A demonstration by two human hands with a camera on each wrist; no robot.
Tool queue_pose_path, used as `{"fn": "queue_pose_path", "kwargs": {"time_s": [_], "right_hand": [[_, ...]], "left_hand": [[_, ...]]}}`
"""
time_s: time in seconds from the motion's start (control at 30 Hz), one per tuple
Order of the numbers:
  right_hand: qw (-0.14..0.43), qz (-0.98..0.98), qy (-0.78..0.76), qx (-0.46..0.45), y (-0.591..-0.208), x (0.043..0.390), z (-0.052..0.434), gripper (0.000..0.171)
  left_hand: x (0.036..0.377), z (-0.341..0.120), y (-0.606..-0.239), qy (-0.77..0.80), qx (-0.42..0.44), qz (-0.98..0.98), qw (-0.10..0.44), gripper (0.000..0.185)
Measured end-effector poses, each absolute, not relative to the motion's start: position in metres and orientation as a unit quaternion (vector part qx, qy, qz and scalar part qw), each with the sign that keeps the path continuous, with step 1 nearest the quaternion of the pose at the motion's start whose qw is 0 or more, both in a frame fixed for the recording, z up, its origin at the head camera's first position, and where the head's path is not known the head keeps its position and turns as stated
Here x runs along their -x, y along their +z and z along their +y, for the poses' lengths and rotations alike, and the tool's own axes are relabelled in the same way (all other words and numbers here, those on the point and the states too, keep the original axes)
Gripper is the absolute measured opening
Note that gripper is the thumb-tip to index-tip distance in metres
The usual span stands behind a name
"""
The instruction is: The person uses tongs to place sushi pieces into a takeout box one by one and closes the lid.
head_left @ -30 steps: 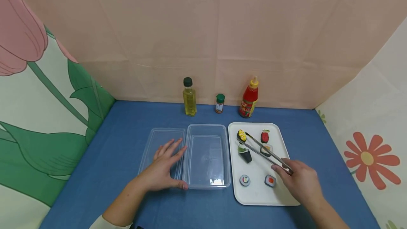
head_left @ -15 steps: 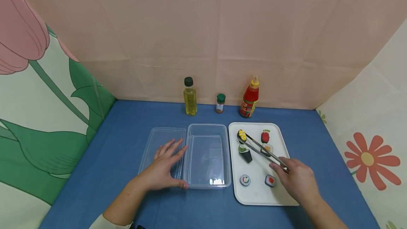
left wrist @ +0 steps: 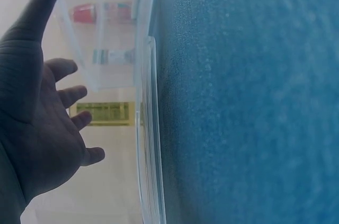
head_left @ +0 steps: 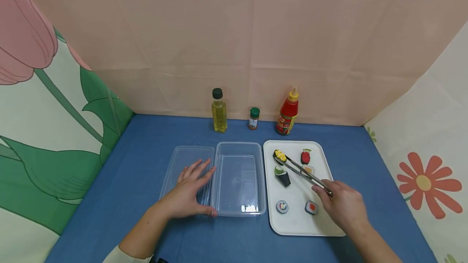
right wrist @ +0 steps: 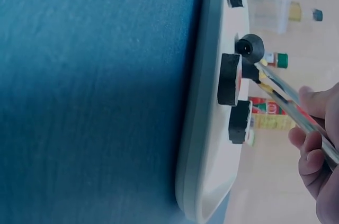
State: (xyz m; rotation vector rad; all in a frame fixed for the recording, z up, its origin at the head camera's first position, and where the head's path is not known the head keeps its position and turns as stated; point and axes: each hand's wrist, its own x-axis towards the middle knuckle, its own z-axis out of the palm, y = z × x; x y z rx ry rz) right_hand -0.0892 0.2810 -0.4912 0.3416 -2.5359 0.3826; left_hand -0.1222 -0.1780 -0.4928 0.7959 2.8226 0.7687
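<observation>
My right hand (head_left: 345,208) holds metal tongs (head_left: 308,177), thumb on one side and fingers on the other. Their tips pinch a toy sushi piece with yellow topping (head_left: 280,155), at the back left of a white tray (head_left: 292,224). The right wrist view shows the tongs' arms (right wrist: 296,113) slanting to the tray, with dark sushi pieces partly blocking the tips. My left hand (head_left: 188,196) is spread above a clear lid (head_left: 179,155), its thumb at the near left edge of a clear plastic container (head_left: 239,182). Nothing is in that hand.
On the tray also lie a green-topped cone roll (head_left: 283,178), a red-topped piece (head_left: 305,156), an orange-topped piece (head_left: 308,169) and two rolls (head_left: 282,206) nearer the front. Behind stand an oil bottle (head_left: 219,116), a small green-capped jar (head_left: 254,119) and a red sauce bottle (head_left: 287,115).
The tongs' arms have come closer together around the yellow-topped sushi, which has turned slightly. My left hand has stayed in place.
</observation>
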Motion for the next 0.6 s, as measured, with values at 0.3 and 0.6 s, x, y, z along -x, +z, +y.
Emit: {"fn": "queue_pose_path", "kwargs": {"time_s": [0.3, 0.6], "right_hand": [[0.267, -0.945, 0.138, -0.129, -0.481, 0.088, 0.282, 0.036], [0.27, -0.941, 0.151, -0.136, -0.468, 0.086, 0.277, 0.036]], "left_hand": [[0.122, -0.179, -0.491, 0.255, -0.26, 0.929, 0.06, 0.126], [0.121, -0.179, -0.49, 0.238, -0.254, 0.935, 0.066, 0.124]]}}
